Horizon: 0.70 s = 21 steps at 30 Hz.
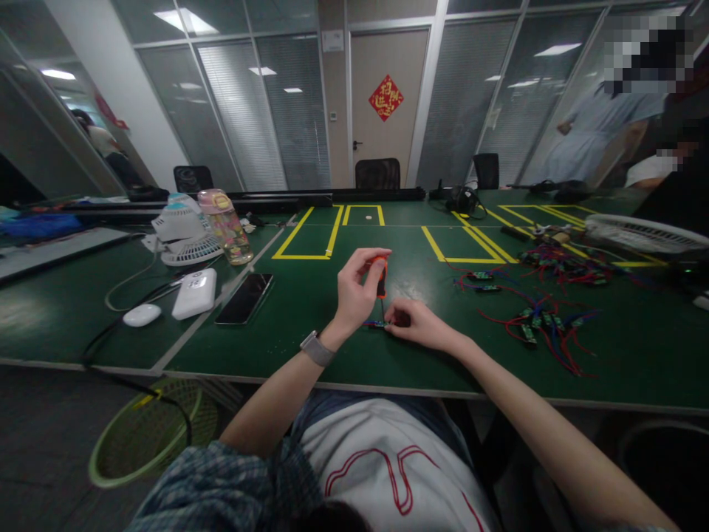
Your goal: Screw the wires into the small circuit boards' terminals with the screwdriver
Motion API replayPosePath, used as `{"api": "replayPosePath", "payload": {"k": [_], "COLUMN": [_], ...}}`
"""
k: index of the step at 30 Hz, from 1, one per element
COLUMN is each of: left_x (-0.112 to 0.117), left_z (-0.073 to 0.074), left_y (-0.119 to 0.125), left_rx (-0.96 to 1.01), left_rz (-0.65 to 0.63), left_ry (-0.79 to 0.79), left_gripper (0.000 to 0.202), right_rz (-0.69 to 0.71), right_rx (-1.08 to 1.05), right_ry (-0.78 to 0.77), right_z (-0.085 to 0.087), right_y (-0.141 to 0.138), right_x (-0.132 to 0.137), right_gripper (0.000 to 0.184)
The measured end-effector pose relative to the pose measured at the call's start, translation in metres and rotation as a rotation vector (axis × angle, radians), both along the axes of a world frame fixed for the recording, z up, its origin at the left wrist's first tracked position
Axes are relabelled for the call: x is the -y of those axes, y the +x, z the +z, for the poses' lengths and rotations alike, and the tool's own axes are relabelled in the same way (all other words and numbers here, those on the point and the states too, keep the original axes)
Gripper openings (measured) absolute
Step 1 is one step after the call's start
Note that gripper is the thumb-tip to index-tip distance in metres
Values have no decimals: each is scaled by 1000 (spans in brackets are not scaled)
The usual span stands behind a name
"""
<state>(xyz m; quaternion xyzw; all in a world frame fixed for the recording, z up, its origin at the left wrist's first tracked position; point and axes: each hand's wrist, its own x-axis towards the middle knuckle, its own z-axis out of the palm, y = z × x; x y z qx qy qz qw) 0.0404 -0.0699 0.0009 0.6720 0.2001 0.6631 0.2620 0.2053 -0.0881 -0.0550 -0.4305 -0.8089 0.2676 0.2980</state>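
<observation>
My left hand (pixel 357 290) is closed around the orange-and-black handle of a screwdriver (pixel 382 284), held upright. Its thin shaft points down to a small green circuit board (pixel 377 324) with red and blue wires, lying on the green table. Low beside the shaft, my right hand (pixel 414 323) pinches the right end of that board between thumb and fingers. The contact between the screwdriver tip and the board is too small to make out.
Several wired circuit boards (pixel 529 332) lie to the right, with a tangled wire heap (pixel 570 262) behind. On the left are a phone (pixel 244 299), a white power bank (pixel 193 293), a white earbud case (pixel 142 315), a bottle (pixel 226 225) and a fan (pixel 185 229). A green basket (pixel 105 462) stands below.
</observation>
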Motion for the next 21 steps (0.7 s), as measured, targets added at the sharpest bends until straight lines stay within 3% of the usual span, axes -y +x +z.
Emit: {"api": "replayPosePath", "payload": {"k": [8, 21], "left_x": [-1, 2], "left_z": [-3, -1], "left_y": [2, 1], "left_rx": [27, -40], "left_rz": [-231, -98], "left_ry": [-107, -59], "left_gripper": [26, 21], "right_rz": [5, 4], "right_rx": [-2, -7], "right_ry": [18, 7], "right_z": [-2, -1], "right_y": [0, 1], "right_x": [-2, -1], "right_gripper": [6, 6]}}
